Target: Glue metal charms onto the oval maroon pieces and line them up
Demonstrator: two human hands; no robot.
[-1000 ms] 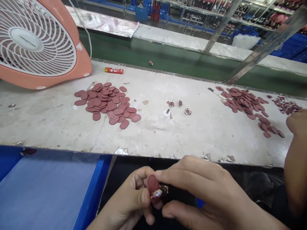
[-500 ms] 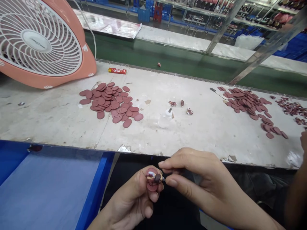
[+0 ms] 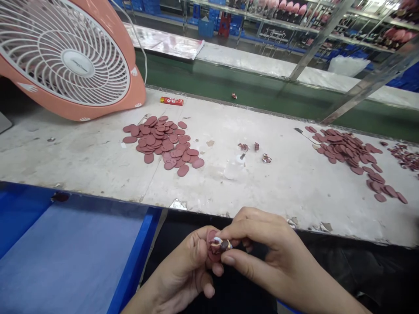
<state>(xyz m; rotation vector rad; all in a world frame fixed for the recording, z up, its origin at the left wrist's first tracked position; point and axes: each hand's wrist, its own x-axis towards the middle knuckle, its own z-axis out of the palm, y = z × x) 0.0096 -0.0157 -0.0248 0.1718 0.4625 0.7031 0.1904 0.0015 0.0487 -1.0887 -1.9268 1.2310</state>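
Note:
Over the lap, just below the table's front edge, my left hand (image 3: 188, 266) is closed on a dark red oval disc (image 3: 212, 236). A small painted figurine (image 3: 224, 245), with white, yellow and dark brown parts, lies against the disc's face. The thumb and forefinger of my right hand (image 3: 271, 244) close on the figurine's right end, touching it. Fingers cover part of both pieces. Beyond the hands stands a small clear bottle (image 3: 233, 169) with a dark tip, near several similar little figurines (image 3: 243, 147).
One pile of red oval discs (image 3: 163, 141) lies left on the white table (image 3: 281, 192), another pile (image 3: 347, 148) right, beside many small figurines (image 3: 406, 157). An orange fan (image 3: 139, 93) stands at back left near a red-and-yellow tube (image 3: 172, 101). A blue bin (image 3: 72, 253) sits below left.
My right fingertips have moved in onto the figurine's end, where a moment ago they were slightly apart from it. The view has shifted, and a person's arm at the right edge is out of sight.

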